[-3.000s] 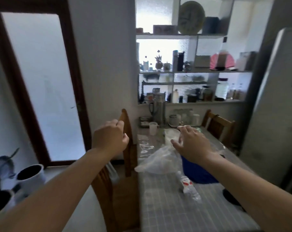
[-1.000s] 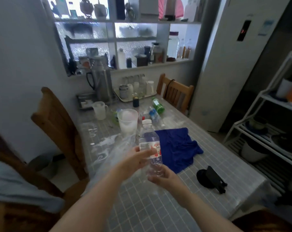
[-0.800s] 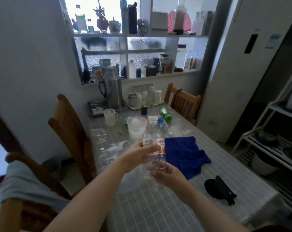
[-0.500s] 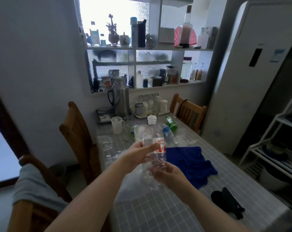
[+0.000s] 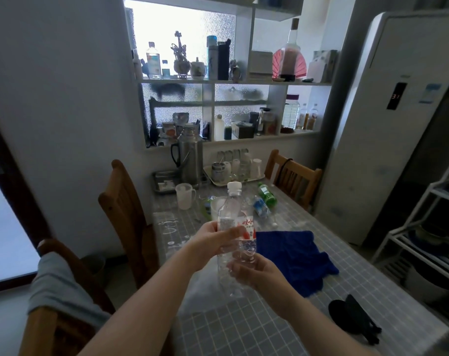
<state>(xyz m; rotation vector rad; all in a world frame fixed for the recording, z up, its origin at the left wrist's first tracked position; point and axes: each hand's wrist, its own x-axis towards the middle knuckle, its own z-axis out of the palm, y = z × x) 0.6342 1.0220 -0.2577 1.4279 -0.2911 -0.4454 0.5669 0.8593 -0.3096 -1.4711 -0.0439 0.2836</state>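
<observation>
Up off the table since three seconds back, when it lay on its side by the blue cloth (image 5: 292,258), the clear plastic bottle (image 5: 235,227) now stands upright in the air above the grey checked table (image 5: 244,327), white cap on, red-and-white label round its middle, and it looks empty. Left hand (image 5: 213,242) wraps the label band, thumb across the front, while the right hand (image 5: 254,272) cups and grips the crinkled lower body, fingers curled close.
</observation>
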